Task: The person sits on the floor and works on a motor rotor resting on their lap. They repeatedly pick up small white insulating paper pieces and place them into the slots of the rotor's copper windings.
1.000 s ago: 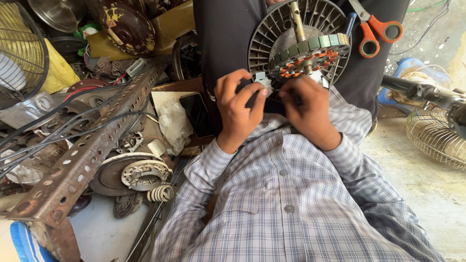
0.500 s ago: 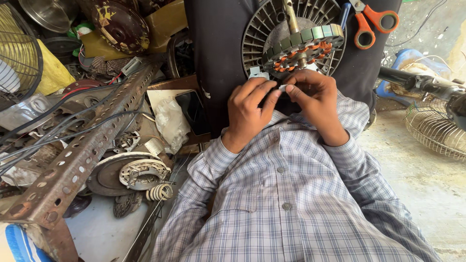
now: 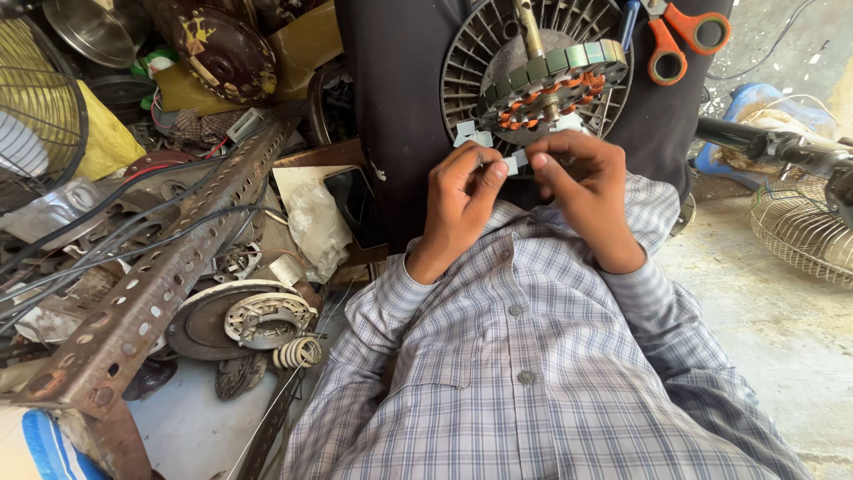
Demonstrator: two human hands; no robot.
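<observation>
Both hands pinching small grey slips under a fan motor winding.

Left hand (image 3: 462, 200) & right hand (image 3: 582, 182) meet fingertip to fingertip, each closed narrow on a grey paper slip (image 3: 514, 162). Motor winding (image 3: 553, 84) w/ copper coils sits just above the hands, on a ribbed round fan housing (image 3: 471, 62). Orange scissors (image 3: 675, 36) upper right; perforated metal bar (image 3: 169, 276) well to the left.

Copper windings are gleaming on the round grey metal stator (image 3: 551, 84); the rusty perforated steel angle bar (image 3: 151, 284) is looking rough.
</observation>
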